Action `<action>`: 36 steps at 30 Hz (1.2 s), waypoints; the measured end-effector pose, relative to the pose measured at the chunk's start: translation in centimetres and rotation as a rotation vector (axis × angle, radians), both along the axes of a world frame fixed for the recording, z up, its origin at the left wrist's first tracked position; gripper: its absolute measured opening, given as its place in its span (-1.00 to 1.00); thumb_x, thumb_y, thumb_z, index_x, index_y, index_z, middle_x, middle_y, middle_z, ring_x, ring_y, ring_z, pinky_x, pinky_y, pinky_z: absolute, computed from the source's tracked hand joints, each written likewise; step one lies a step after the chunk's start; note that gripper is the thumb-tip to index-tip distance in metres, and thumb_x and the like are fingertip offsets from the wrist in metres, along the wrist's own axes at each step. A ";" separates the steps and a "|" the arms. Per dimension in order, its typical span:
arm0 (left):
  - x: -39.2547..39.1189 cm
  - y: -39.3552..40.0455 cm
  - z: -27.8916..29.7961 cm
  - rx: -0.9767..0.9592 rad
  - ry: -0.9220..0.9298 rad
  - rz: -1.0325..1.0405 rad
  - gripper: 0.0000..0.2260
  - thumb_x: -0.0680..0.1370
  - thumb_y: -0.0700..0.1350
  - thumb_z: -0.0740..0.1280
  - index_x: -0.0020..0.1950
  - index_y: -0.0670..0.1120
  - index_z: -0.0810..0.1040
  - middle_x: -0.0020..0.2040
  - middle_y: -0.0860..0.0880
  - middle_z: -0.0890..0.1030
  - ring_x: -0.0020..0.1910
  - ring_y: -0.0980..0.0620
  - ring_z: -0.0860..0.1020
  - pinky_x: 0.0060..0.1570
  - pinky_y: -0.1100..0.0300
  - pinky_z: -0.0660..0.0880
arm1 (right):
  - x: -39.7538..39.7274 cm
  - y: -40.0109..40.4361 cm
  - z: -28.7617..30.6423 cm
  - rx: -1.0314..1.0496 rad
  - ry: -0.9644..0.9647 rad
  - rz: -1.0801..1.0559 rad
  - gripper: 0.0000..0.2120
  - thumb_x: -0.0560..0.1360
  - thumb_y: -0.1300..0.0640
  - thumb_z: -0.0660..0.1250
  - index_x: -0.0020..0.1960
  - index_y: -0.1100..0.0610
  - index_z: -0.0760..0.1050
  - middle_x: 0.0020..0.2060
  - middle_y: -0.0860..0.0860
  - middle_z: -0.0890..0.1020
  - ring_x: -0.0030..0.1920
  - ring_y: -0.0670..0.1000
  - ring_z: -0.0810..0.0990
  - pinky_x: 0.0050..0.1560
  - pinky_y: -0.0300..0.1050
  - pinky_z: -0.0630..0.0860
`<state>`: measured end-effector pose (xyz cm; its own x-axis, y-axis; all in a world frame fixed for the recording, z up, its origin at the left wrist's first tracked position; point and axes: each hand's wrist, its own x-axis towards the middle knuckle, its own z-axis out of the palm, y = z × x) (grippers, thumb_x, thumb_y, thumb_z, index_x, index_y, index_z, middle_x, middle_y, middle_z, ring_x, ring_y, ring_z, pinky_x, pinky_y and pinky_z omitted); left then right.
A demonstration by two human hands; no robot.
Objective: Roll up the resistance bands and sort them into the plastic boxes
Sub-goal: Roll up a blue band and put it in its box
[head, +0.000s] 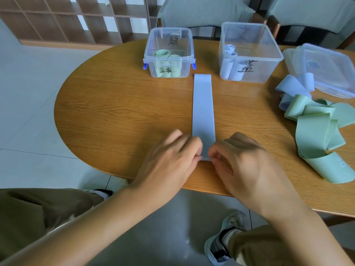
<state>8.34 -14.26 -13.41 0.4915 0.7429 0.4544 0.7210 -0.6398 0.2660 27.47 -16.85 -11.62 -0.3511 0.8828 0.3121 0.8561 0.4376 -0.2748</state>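
Note:
A pale blue resistance band [202, 104] lies flat and straight on the wooden table [115, 112], running from between the two boxes toward me. My left hand [172, 156] and my right hand [244, 160] both pinch its near end, where a small fold is turned up. A clear plastic box [189, 45] at the back left holds rolled green bands. The clear box [272, 54] to its right holds rolled blue bands.
A loose heap of green bands [317, 131] and blue bands [294, 89] lies at the table's right side. Box lids [326, 68] are stacked behind the heap. Chairs stand beyond the table. My knees and shoes are below the near edge.

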 end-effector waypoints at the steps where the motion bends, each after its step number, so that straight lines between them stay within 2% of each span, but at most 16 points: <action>1: -0.1 0.0 0.0 -0.001 0.009 -0.009 -0.86 0.61 -0.12 0.35 -0.11 -0.08 0.44 -0.19 0.08 0.50 -0.08 -0.01 0.46 -0.14 0.07 0.47 | 0.2 0.0 0.2 -0.010 -0.017 0.016 -0.93 0.52 0.20 0.38 -0.11 0.05 0.54 -0.27 -0.10 0.56 -0.10 0.03 0.50 -0.14 -0.15 0.36; 5: -0.7 0.1 -0.2 0.025 0.060 -0.040 -0.86 0.66 -0.13 0.27 -0.10 -0.08 0.49 -0.15 0.06 0.52 -0.08 -0.04 0.45 -0.08 0.04 0.46 | 1.0 0.2 0.1 -0.052 -0.015 0.066 -0.90 0.53 0.19 0.37 -0.06 0.00 0.60 -0.18 -0.16 0.59 -0.04 0.00 0.50 -0.06 -0.07 0.48; 12: -0.5 0.2 -0.9 0.023 -0.001 -0.011 -0.87 0.62 -0.12 0.33 -0.12 -0.09 0.54 -0.12 0.06 0.54 -0.06 -0.06 0.44 -0.04 0.02 0.45 | 0.7 0.3 -0.8 -0.070 0.052 -0.004 -0.91 0.51 0.15 0.41 -0.03 -0.02 0.62 -0.10 -0.16 0.59 0.01 -0.01 0.52 -0.05 0.02 0.53; 20: -0.1 0.0 -1.3 0.001 -0.061 0.092 -0.89 0.56 -0.07 0.43 -0.12 -0.06 0.57 -0.08 0.04 0.49 -0.03 -0.05 0.40 -0.01 0.05 0.43 | 0.0 0.6 -1.7 -0.087 0.159 -0.126 -0.93 0.48 0.04 0.46 -0.08 0.01 0.60 -0.01 -0.14 0.51 0.07 0.00 0.43 0.04 0.04 0.50; 26: 0.4 0.1 -1.6 -0.062 -0.091 0.174 -0.89 0.56 -0.01 0.42 -0.10 -0.01 0.57 -0.14 0.09 0.44 0.00 -0.05 0.39 0.01 -0.01 0.41 | -0.4 0.7 -2.1 -0.097 0.192 -0.161 -0.90 0.55 0.05 0.38 -0.08 0.06 0.61 0.09 -0.12 0.51 0.16 0.00 0.37 0.20 -0.04 0.40; 29: 0.6 0.5 -1.4 -0.101 -0.077 0.235 -0.87 0.56 0.04 0.39 -0.12 0.03 0.56 -0.15 0.11 0.44 0.01 -0.05 0.38 -0.02 -0.07 0.39 | -0.8 1.1 -2.5 -0.096 0.231 -0.216 -0.88 0.55 0.05 0.35 -0.09 0.08 0.60 0.07 -0.08 0.52 0.12 0.01 0.35 0.20 -0.02 0.40; 32: 1.0 0.8 -1.2 -0.107 -0.072 0.278 -0.87 0.55 0.05 0.39 -0.13 0.04 0.55 -0.13 0.10 0.45 0.02 -0.06 0.37 -0.01 -0.07 0.39 | -1.0 1.5 -2.8 -0.103 0.250 -0.244 -0.94 0.52 0.09 0.39 -0.09 0.07 0.58 0.02 -0.07 0.50 0.07 0.01 0.34 0.18 -0.02 0.40; 36: 0.9 1.1 -1.3 -0.097 -0.059 0.310 -0.86 0.54 0.08 0.35 -0.06 0.04 0.50 -0.06 0.08 0.47 0.02 -0.06 0.37 0.02 -0.07 0.40 | -1.4 1.9 -2.8 -0.091 0.263 -0.300 -0.92 0.52 0.07 0.37 0.00 0.03 0.54 -0.01 -0.06 0.48 0.06 0.01 0.34 0.16 -0.05 0.38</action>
